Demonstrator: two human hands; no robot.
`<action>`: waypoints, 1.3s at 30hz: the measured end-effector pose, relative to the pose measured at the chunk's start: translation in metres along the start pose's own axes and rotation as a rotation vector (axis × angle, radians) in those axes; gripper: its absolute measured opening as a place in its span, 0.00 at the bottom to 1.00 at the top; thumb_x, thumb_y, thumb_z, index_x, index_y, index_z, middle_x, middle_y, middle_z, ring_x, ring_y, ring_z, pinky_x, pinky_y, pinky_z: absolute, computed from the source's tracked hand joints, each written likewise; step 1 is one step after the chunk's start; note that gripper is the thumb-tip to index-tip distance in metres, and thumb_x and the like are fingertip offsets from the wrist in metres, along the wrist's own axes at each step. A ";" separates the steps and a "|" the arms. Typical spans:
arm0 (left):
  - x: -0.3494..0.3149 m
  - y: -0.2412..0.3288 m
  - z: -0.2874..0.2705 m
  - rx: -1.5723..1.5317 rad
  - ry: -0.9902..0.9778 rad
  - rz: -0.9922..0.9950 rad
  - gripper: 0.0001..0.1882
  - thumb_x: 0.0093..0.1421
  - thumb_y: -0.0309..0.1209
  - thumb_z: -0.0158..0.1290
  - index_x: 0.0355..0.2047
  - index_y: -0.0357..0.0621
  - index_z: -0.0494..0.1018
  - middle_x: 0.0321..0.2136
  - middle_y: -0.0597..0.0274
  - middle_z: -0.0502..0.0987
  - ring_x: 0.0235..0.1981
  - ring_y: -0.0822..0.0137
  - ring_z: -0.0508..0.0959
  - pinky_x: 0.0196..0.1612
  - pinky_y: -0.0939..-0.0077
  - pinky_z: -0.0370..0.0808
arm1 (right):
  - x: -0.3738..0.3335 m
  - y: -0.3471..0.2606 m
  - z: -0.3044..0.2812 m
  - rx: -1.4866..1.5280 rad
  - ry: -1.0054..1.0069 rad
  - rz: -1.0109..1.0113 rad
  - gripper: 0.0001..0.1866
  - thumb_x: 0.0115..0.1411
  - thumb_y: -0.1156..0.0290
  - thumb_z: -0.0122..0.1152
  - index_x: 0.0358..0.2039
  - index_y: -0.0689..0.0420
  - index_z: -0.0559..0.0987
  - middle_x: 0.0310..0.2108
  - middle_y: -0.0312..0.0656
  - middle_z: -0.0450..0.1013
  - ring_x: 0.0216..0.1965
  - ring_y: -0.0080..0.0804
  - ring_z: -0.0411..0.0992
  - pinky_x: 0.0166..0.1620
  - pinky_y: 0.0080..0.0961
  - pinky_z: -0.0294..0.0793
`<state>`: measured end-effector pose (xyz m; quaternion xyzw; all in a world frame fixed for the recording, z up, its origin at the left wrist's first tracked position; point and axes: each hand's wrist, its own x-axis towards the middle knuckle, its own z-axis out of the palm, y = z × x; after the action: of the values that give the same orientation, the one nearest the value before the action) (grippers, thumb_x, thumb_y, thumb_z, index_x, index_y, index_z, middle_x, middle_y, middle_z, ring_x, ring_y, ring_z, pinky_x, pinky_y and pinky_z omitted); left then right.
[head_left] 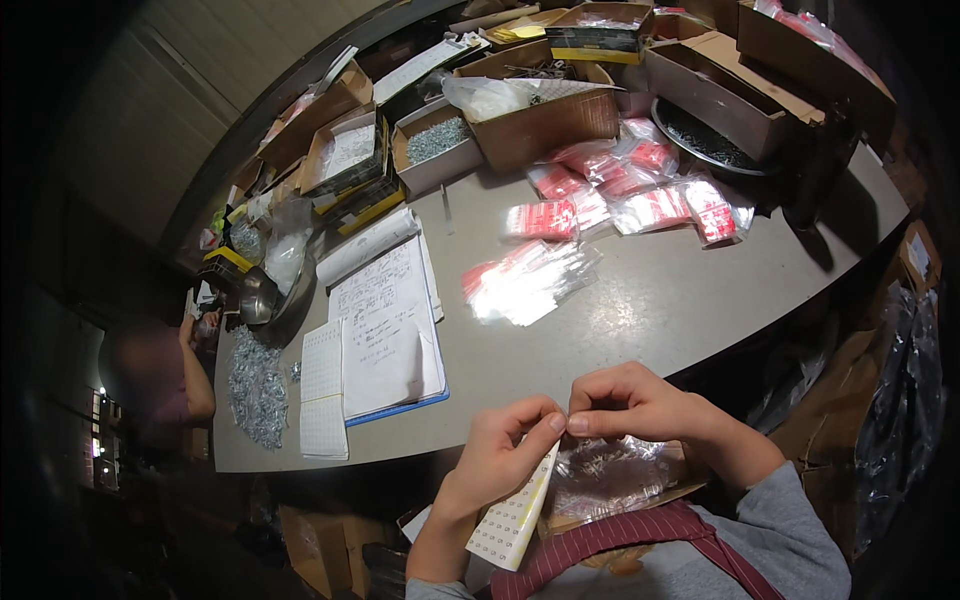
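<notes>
Apparently, left hand pinches top of label sheet, hanging below it; right hand, fingertips together, touches left's, contents unclear. Sheet could slip toward clear plastic beneath right if pinch loosens.

The surface is smooth, with a soft sheen. Thin paper makes up the label sheet and the matt, slightly curled notebook pages. Glossy, crinkled clear plastic catches the light in the lap; the red-and-white packets are shiny plastic too. The carton is matt brown cardboard. The loose pile looks metallic and rough. The striped apron and grey sleeve are matt cloth.
</notes>
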<state>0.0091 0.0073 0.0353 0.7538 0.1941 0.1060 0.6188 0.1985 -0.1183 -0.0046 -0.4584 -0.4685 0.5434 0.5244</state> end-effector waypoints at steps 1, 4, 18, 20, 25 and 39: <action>-0.001 -0.005 0.002 -0.031 0.023 0.004 0.10 0.68 0.29 0.56 0.33 0.33 0.77 0.23 0.68 0.75 0.27 0.81 0.70 0.28 0.81 0.68 | 0.000 -0.001 0.001 0.050 0.014 0.042 0.12 0.62 0.67 0.69 0.43 0.60 0.84 0.32 0.36 0.80 0.33 0.18 0.75 0.37 0.21 0.74; -0.005 -0.007 0.014 -0.071 0.106 0.063 0.09 0.67 0.27 0.55 0.32 0.33 0.76 0.23 0.68 0.76 0.27 0.82 0.71 0.29 0.82 0.68 | 0.003 -0.008 0.011 -0.189 0.186 -0.226 0.07 0.57 0.75 0.68 0.28 0.62 0.77 0.22 0.35 0.70 0.26 0.19 0.69 0.28 0.21 0.66; 0.001 -0.008 0.004 -0.277 0.096 -0.091 0.11 0.69 0.30 0.53 0.31 0.34 0.76 0.26 0.67 0.78 0.30 0.79 0.74 0.34 0.83 0.69 | 0.002 -0.020 -0.004 -0.749 0.215 -0.730 0.19 0.42 0.76 0.60 0.39 0.53 0.84 0.56 0.50 0.71 0.55 0.51 0.69 0.58 0.45 0.68; 0.003 -0.008 0.003 -0.361 0.023 -0.155 0.11 0.67 0.30 0.53 0.31 0.34 0.77 0.27 0.66 0.78 0.30 0.78 0.74 0.35 0.83 0.69 | 0.003 -0.027 -0.004 -0.745 0.143 -0.749 0.20 0.42 0.75 0.60 0.39 0.51 0.85 0.57 0.50 0.70 0.58 0.52 0.67 0.61 0.48 0.64; -0.001 0.011 0.001 -0.537 -0.066 -0.314 0.12 0.65 0.33 0.54 0.28 0.37 0.77 0.26 0.66 0.77 0.29 0.78 0.73 0.34 0.84 0.67 | 0.005 -0.032 -0.011 -0.708 0.002 -0.766 0.22 0.43 0.73 0.59 0.42 0.49 0.86 0.60 0.49 0.69 0.64 0.55 0.62 0.65 0.50 0.60; 0.005 0.003 0.001 -0.436 -0.087 -0.304 0.14 0.65 0.33 0.53 0.24 0.39 0.75 0.23 0.68 0.76 0.27 0.79 0.72 0.32 0.84 0.65 | 0.005 -0.014 0.001 -0.892 -0.135 -0.482 0.15 0.50 0.65 0.70 0.40 0.47 0.88 0.70 0.48 0.59 0.75 0.61 0.42 0.71 0.62 0.45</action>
<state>0.0151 0.0078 0.0376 0.5687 0.2507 0.0185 0.7832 0.1995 -0.1133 0.0098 -0.4805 -0.7800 0.1828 0.3569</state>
